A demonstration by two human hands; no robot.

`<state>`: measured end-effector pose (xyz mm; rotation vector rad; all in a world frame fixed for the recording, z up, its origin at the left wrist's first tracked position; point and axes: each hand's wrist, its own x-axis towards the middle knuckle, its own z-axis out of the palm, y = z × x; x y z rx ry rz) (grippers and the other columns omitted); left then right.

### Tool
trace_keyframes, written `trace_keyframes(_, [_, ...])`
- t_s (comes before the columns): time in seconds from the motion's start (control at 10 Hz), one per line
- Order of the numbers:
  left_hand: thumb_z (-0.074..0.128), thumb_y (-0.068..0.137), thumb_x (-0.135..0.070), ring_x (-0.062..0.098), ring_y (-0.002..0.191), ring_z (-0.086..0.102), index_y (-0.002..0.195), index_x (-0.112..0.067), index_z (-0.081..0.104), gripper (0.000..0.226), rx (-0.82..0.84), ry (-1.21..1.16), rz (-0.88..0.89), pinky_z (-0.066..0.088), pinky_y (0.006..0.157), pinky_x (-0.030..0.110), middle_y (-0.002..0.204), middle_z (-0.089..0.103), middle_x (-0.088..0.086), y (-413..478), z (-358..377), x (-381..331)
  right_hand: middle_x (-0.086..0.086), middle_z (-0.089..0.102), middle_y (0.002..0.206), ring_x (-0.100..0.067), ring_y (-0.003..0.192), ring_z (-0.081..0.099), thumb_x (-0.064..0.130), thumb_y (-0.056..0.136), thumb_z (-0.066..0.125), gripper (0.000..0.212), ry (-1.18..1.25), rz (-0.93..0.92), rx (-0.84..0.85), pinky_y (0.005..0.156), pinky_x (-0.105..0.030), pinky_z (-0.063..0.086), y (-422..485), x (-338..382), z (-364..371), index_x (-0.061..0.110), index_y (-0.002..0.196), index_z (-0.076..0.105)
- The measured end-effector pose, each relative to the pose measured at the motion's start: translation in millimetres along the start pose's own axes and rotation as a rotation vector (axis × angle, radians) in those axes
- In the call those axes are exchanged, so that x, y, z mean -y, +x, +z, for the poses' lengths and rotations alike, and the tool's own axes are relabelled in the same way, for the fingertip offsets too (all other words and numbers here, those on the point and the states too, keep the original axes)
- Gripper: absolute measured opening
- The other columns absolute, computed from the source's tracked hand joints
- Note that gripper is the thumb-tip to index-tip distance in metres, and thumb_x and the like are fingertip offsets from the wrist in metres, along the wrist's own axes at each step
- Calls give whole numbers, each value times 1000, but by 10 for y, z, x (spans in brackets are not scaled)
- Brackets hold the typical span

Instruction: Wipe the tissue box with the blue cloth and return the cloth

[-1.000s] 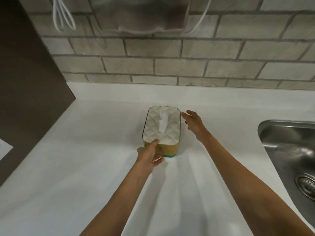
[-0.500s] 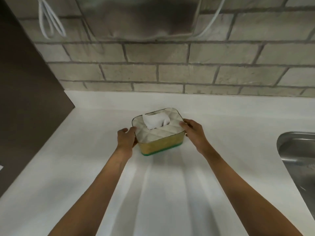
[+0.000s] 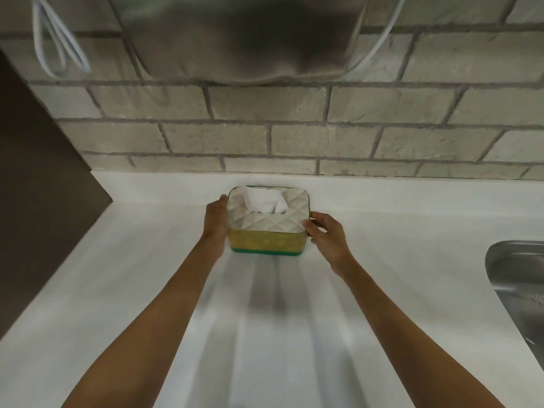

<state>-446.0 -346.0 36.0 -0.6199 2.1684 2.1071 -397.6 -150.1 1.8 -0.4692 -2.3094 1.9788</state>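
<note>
The tissue box [image 3: 266, 241] has a white quilted lid, a yellow side and a green base, with a white tissue poking out of its top slot. It stands on the white counter [image 3: 279, 334] close to the back wall, its long side facing me. My left hand [image 3: 216, 217] grips its left end and my right hand [image 3: 325, 234] grips its right end. No blue cloth is in view.
A steel sink [image 3: 518, 278] is set into the counter at the right. A dark brown panel [image 3: 38, 201] closes off the left side. A brick wall [image 3: 294, 136] rises behind, with a grey metal fixture [image 3: 241, 36] and white cords [image 3: 53, 45] hanging on it.
The box has been turned from end-on to broadside and slid back toward the wall. Both hands went from touching it lightly to gripping its two ends.
</note>
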Motion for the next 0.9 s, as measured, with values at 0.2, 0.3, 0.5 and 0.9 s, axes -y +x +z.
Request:
trace_keyframes(0.2, [34,96,-31,24,84,49,66,-23,46,33,-20,7,-5,40,72,32,77,51,2,72,4,-10,-8,63,110,-22,98,59,20,89,60,37,-12,-2,-9,91,-37,48,36,20,45,5,123,58])
trace_keyframes(0.3, [34,97,-33,18,78,51,73,-22,48,30,-21,-2,1,42,74,30,81,52,-1,92,-1,1,-9,62,112,-21,98,57,19,90,58,36,-9,-7,-5,91,-36,46,50,27,61,5,124,57])
trace_keyframes(0.5, [32,98,-33,21,84,50,67,-25,45,34,-1,-3,8,39,82,34,83,53,2,99,-39,-7,-7,60,110,-19,97,55,19,92,56,37,-6,-10,0,85,-30,43,61,29,80,4,125,56])
trace_keyframes(0.9, [25,97,-42,22,95,46,89,-16,46,35,-9,61,18,31,81,33,104,49,8,36,-60,-47,-17,54,130,-21,105,51,28,91,57,50,16,81,-24,97,-36,43,17,78,37,13,136,42])
